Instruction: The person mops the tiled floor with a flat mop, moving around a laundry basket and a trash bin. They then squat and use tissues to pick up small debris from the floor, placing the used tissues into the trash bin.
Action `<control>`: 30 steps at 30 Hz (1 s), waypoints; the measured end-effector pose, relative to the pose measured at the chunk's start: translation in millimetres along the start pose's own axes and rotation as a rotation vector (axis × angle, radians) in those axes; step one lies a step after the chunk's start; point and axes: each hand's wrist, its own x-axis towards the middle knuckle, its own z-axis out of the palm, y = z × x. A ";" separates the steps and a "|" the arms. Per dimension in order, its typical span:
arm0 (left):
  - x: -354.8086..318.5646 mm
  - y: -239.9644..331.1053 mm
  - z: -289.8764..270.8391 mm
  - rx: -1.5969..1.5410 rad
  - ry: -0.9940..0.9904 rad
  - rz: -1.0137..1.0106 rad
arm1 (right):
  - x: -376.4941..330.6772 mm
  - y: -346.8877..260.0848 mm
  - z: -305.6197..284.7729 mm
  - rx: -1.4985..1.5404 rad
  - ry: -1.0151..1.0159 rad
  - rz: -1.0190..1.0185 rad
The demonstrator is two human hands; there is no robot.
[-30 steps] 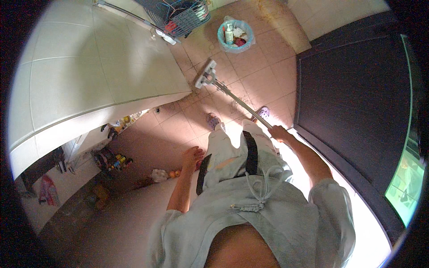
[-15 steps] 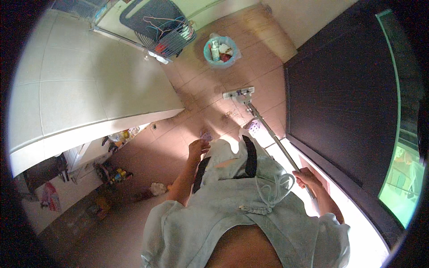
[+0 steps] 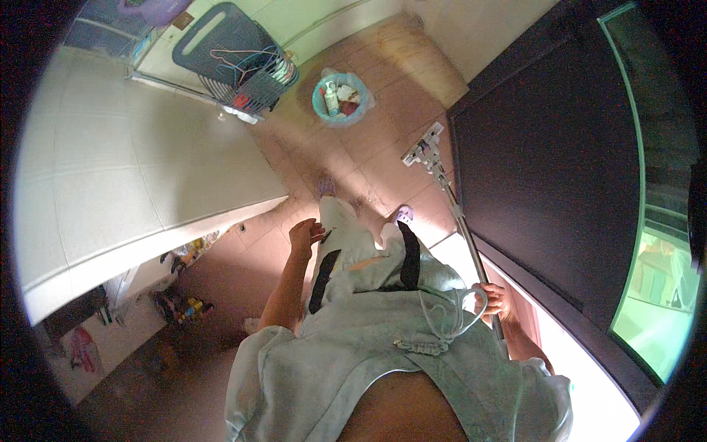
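My right hand (image 3: 492, 300) is closed round the grey metal pole of a mop (image 3: 462, 225), low on the right beside my hip. The pole slants forward, and its flat, pale mop head (image 3: 423, 144) lies tilted on the floor near the dark door. My left hand (image 3: 305, 234) hangs in front of my left thigh, its fingers loosely bent and a little apart, with nothing seen in them. Purple shoes show below my pale trousers, the left shoe (image 3: 326, 186) farther forward than the right shoe (image 3: 404, 214).
A bin (image 3: 340, 100) with a light-blue liner, holding a pump bottle and rubbish, stands ahead on the tiled floor (image 3: 398, 88). Left of it is a grey basket (image 3: 243, 70) with hangers. A white counter (image 3: 147, 155) juts in at left; a dark door (image 3: 545, 169) borders the right.
The mop head has swung to the right, towards the door, and turned to a steeper slant. My left foot has stepped forward. My left hand has moved slightly forward and left.
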 end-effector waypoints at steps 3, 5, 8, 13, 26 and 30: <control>31.3 19.2 3.0 -0.014 -0.019 -0.025 | 22.3 0.8 12.8 0.047 -0.043 -0.022; 62.9 35.2 8.0 -0.036 -0.028 -0.048 | 41.1 2.2 25.3 0.062 -0.072 -0.047; 117.8 60.0 20.2 -0.089 -0.111 -0.084 | 73.8 1.7 58.6 0.034 -0.007 -0.080; 178.0 128.5 38.1 -0.007 -0.152 -0.096 | 141.6 4.4 122.3 -0.103 0.093 -0.188; 267.2 178.7 -5.3 0.055 -0.084 -0.164 | 221.0 -6.4 183.4 -0.111 0.378 -0.167; 308.8 143.7 -22.2 0.359 -0.206 0.128 | 224.1 -14.9 180.7 -0.241 0.397 -0.125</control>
